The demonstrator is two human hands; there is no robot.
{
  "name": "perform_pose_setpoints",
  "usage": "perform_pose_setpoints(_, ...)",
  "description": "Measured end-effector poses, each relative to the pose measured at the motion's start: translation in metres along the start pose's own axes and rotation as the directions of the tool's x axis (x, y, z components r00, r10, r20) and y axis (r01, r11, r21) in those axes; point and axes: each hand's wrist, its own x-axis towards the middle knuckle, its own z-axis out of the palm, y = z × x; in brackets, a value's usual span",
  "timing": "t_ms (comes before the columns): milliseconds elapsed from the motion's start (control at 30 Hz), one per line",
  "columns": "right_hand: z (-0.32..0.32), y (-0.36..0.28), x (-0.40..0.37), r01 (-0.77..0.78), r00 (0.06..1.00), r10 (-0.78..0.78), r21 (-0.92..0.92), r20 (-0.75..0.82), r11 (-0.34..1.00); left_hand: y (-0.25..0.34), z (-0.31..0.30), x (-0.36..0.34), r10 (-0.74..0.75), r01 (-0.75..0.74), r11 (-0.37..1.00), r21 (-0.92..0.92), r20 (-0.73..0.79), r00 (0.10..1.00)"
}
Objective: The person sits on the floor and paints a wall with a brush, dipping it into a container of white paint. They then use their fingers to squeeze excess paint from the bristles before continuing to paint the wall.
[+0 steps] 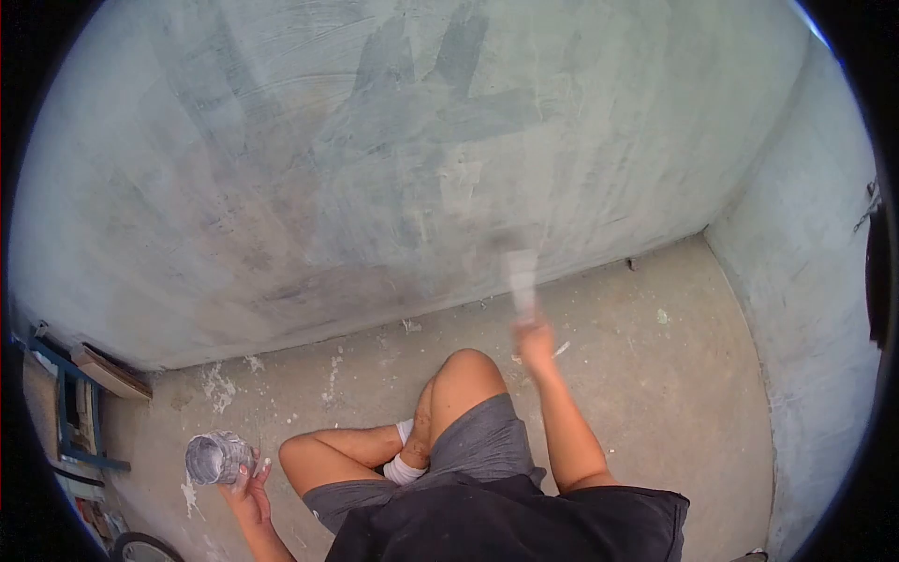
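Step in hand: I judge this to be spreading a coat low on the wall; darker, fresher-looking strokes show higher up.
Right hand: the right hand [536, 339] is closed around the handle of a pale flat-bladed tool [521, 276], arm stretched forward. The blade is blurred, so I cannot tell its exact shape.
Tool position: raised near the foot of the grey-green plastered back wall [281, 187], just above the floor joint; whether it is touching I cannot tell.
Left hand: the left hand [245, 487] is wrapped around a round grey container smeared with white paste [217, 458], held low and out to the side, well apart from the tool.
Next move calls for: in my view, a flat, even pass along the bottom strip, and bringing the container nearer before reloading.
Surface: bare concrete floor [655, 393], with white splashes [218, 386] along the wall base.
Room: a tight corner, with a pale side wall [815, 281] on the right; a blue metal frame with boards [66, 412] stands at the left edge.
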Motion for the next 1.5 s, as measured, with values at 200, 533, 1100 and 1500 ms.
perform_pose_setpoints(200,-0.107,-0.030,0.001,0.521,0.438,0.507,0.669,-0.742,0.530,-0.003,-0.012,-0.011,-0.032,0.034,0.999,0.033,-0.060,0.998)
perform_pose_setpoints(533,0.054,-0.113,-0.098,0.388,0.629,-0.195,-0.087,0.752,0.918,-0.017,-0.004,-0.002,-0.051,0.054,0.996,0.067,-0.044,0.998)
perform_pose_setpoints(1100,0.039,-0.325,-0.180,0.768,0.424,-0.431,-0.064,0.797,0.637,-0.045,-0.004,0.024,0.305,-0.337,0.819,0.464,0.145,0.941)
perform_pose_setpoints(1500,0.080,-0.395,-0.199,0.895,0.248,-0.312,-0.094,0.917,0.436,-0.052,0.011,0.016,0.205,-0.227,0.948,0.224,0.117,0.972)
